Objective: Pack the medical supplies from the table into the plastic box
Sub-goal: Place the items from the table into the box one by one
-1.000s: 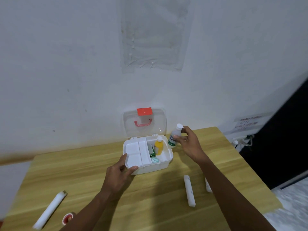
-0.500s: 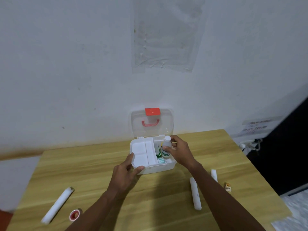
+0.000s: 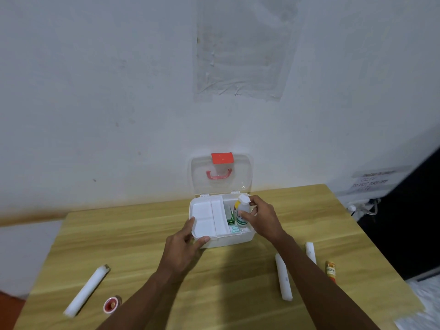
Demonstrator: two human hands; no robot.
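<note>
The white plastic box [image 3: 227, 241] stands open at the table's back middle, its clear lid [image 3: 221, 173] upright against the wall. My left hand [image 3: 184, 248] grips the box's front left corner. My right hand [image 3: 260, 219] holds a white bottle with a green label [image 3: 242, 211] upright inside the box's right compartment, beside a yellow bottle and green packets. A white tray insert [image 3: 209, 217] fills the box's left side. Three white gauze rolls lie on the table: one at left [image 3: 87, 290], two at right [image 3: 283, 276] [image 3: 310, 252].
A small red tape roll [image 3: 110, 304] lies near the front left edge. A small orange-yellow tube [image 3: 331, 270] rests at the right, near the table [image 3: 133, 236] edge. The wall stands right behind the box. Cables and a dark opening are off the right side.
My right hand carried the white bottle from beside the box's right edge into the right compartment and lowered it there. The left hand stayed on the box's corner.
</note>
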